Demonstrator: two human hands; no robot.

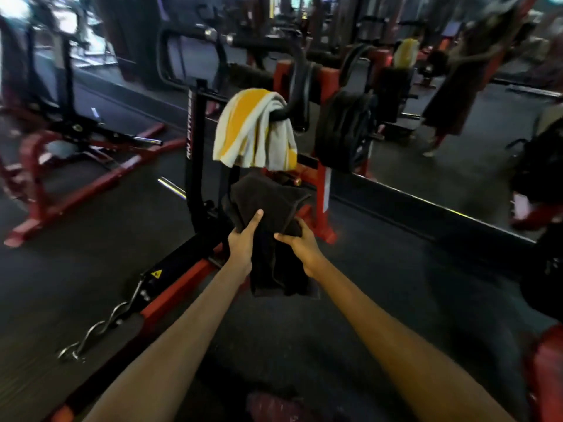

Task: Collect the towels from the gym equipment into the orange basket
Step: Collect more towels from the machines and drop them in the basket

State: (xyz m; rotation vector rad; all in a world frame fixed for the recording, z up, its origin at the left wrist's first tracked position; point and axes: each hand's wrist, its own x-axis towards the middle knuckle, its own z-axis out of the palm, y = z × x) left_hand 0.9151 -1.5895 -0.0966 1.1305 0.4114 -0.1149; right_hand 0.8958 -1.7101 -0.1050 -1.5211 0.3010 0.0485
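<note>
A dark brown towel hangs in front of me, held from both sides. My left hand grips its left edge with the thumb laid up over the cloth. My right hand pinches the right side of the same towel. Just above and behind it, a yellow and white striped towel is draped over a black curved handle of a red and black weight machine. The orange basket is not in view.
Black weight plates hang on the machine to the right. A mirror wall runs behind them. A curled bar lies on the dark floor at the lower left. Another red frame stands at the left.
</note>
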